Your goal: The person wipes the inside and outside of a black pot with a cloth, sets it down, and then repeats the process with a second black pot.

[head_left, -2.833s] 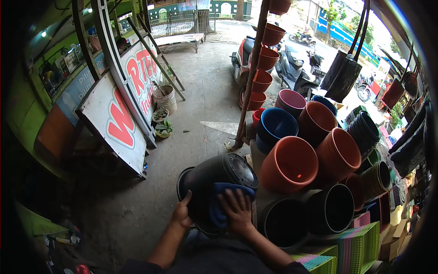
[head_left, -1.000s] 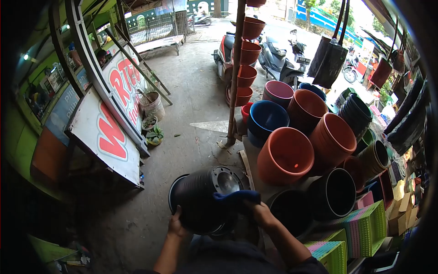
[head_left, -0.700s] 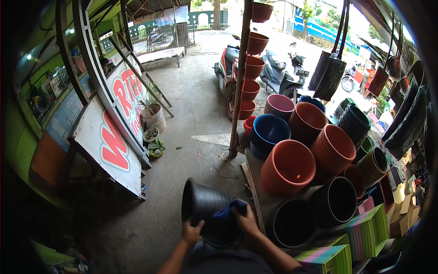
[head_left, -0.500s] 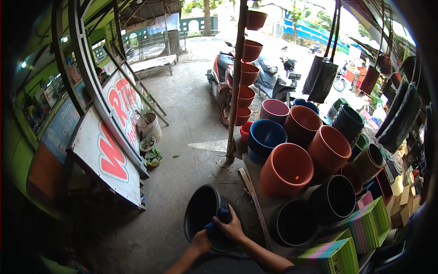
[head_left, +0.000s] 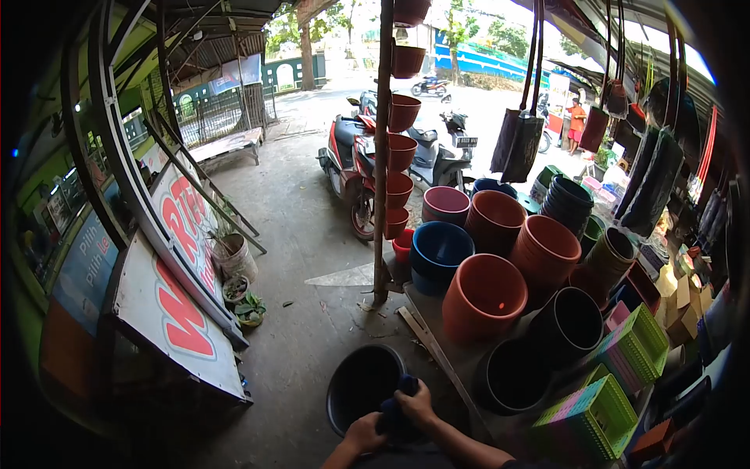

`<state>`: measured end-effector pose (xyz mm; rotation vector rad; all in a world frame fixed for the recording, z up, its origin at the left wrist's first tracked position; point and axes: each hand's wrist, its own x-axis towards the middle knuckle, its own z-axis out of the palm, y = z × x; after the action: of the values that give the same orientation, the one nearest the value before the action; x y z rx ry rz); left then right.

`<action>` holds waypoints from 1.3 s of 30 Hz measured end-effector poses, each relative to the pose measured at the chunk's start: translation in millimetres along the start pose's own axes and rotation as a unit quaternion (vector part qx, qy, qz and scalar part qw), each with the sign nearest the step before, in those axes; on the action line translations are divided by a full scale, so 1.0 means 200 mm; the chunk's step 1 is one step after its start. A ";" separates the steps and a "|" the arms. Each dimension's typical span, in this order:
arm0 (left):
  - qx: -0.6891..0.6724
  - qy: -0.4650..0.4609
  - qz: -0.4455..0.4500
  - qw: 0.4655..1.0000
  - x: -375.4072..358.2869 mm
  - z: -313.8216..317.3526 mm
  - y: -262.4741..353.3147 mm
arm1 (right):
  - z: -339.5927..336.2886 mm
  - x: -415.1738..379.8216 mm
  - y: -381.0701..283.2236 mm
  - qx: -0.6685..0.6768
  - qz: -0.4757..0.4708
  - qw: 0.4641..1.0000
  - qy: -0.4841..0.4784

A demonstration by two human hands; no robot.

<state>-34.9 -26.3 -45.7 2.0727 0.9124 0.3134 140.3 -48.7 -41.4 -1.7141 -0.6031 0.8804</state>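
A large black bucket [head_left: 361, 384] is at the bottom centre, tilted with its mouth towards the upper left. A dark blue cloth [head_left: 393, 408] lies bunched at its right rim. My left hand [head_left: 365, 431] is closed on the lower left part of the cloth. Above and to the right, my right hand [head_left: 416, 404] grips the cloth's upper end, with its fingers wrapped round it. The bucket's lower right side is hidden behind my hands and arms.
Stacked terracotta pots [head_left: 484, 301], a blue pot [head_left: 441, 254] and black pots [head_left: 574, 320] stand on the right. Green baskets [head_left: 617, 418] are lower right. A post [head_left: 381, 180] rises behind the bucket. A white signboard [head_left: 176, 320] leans at left; motorbikes [head_left: 348, 160] are parked beyond.
The view has shifted, so the surroundings sit further left and the bucket and hands appear lower and slightly right. Both hands still hold the cloth.
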 end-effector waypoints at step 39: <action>-0.276 -0.233 0.254 0.897 1.83 0.95 1.93 | -3.06 0.01 -0.35 -0.192 -0.053 0.902 0.382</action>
<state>510.7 -32.4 99.8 1.6943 -0.0337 0.2837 632.1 -379.9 123.1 -2.1645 -0.3290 -0.0453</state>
